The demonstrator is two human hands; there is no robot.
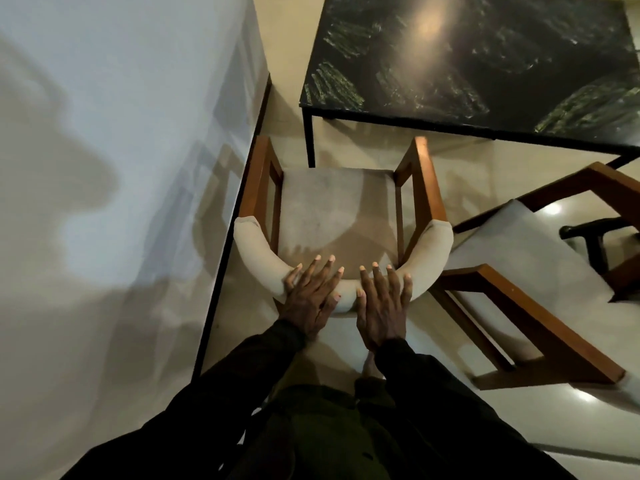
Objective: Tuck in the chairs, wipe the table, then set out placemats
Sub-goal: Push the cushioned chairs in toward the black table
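Pale wall (121, 133) fills the left side. A black marbled table (485, 64) stands ahead on thin dark legs. A chair (332, 209) with a wooden frame and grey seat stands at the table's near left corner, its seat out from under the top. A second chair (519, 265) stands askew just to its right. Both hands lie flat on the first chair's cream padded backrest (259, 258), the left hand (308, 299) and right hand (382, 306) side by side, fingers straight and spread.
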